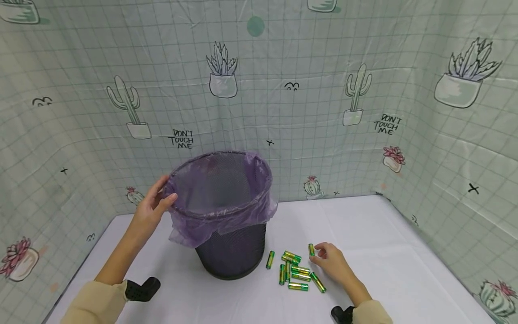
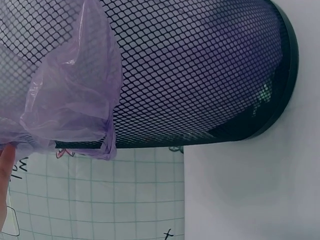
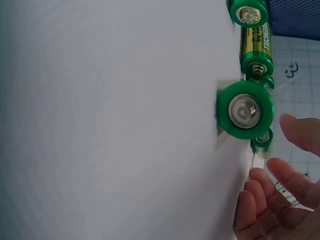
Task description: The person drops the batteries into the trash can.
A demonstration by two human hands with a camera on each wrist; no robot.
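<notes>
A black mesh wastebasket, lined with a purple plastic bag folded over its rim, leans a little on the white table. My left hand holds its rim from the left, thumb at the rim's near side. In the left wrist view, a fingertip meets the bag's edge. Several green-and-gold batteries lie right of the basket. Beside the farthest-right upper one, a single battery, my right hand has its thumb and forefinger spread. The right wrist view shows a gap between thumb and forefinger.
One battery lies apart, close to the basket's base. Green glints show through the mesh near the bottom. A cactus-print curtain stands behind and at both sides of the white tabletop.
</notes>
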